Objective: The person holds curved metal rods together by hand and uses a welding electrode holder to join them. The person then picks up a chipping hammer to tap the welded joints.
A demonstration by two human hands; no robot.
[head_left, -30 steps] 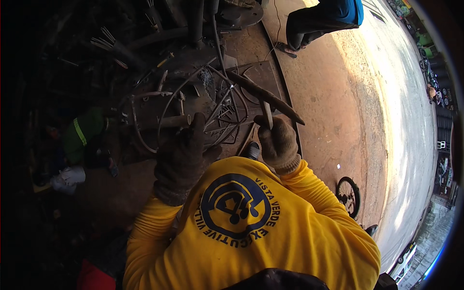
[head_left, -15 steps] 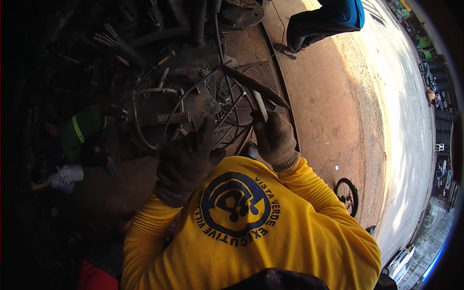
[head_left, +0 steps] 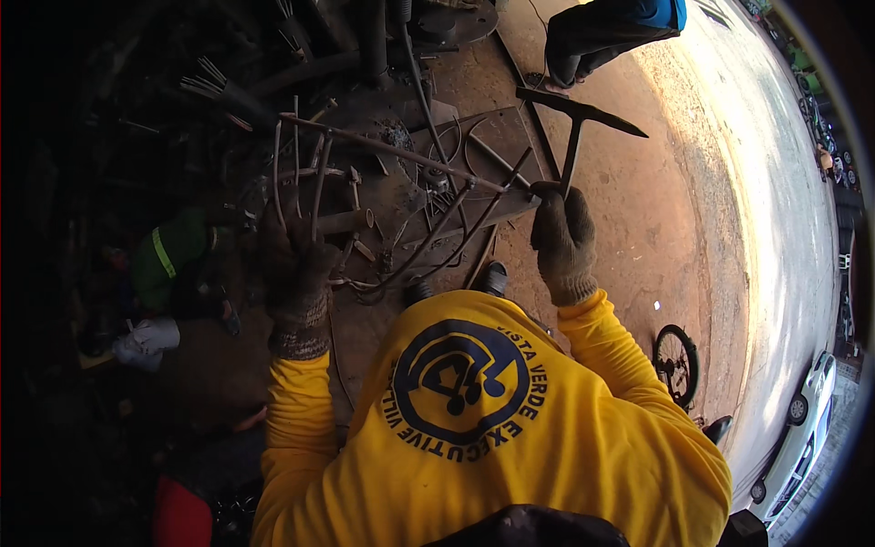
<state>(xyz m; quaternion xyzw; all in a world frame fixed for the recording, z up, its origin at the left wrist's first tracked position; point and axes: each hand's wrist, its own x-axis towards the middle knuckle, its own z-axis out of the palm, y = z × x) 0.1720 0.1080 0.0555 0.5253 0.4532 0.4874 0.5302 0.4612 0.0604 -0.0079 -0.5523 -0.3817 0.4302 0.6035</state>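
At nine o'clock, the knit-gloved fingers of the left hand [head_left: 297, 273] were curled round a metal frame [head_left: 392, 152] of slender, bent rods, which reached toward one; at three, a pointed hammer [head_left: 580, 111] was gripped by the right hand [head_left: 563, 244]. Firm support seemed needed, the tip kept clear.

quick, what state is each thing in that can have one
left hand, gloved, closed on the metal frame
right hand, gloved, closed on the hammer handle
hammer, held with its head up
metal frame, rods bent, held in hand
short pipe, lying on its side, open end showing
thin rods, bunched together, ends fanned out
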